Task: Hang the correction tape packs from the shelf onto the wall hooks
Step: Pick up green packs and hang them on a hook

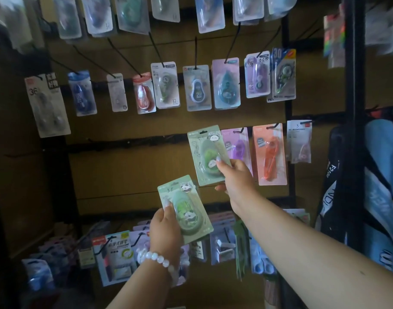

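My right hand (234, 178) grips the lower edge of a green panda correction tape pack (205, 150) and holds it up against the brown wall panel, just left of a purple pack (236, 144) hanging on the third row. The hook behind the green pack's top is hidden. My left hand (166, 228), with a white bead bracelet, holds a second green panda pack (186, 210) lower down and to the left, away from the wall.
Rows of black hooks (155, 50) carry many hanging packs above. An orange pack (269, 153) and a white pack (299, 143) hang right of the purple one. The third row's left rail (124, 142) is bare. More packs lie below (115, 253). A black post (354, 108) stands right.
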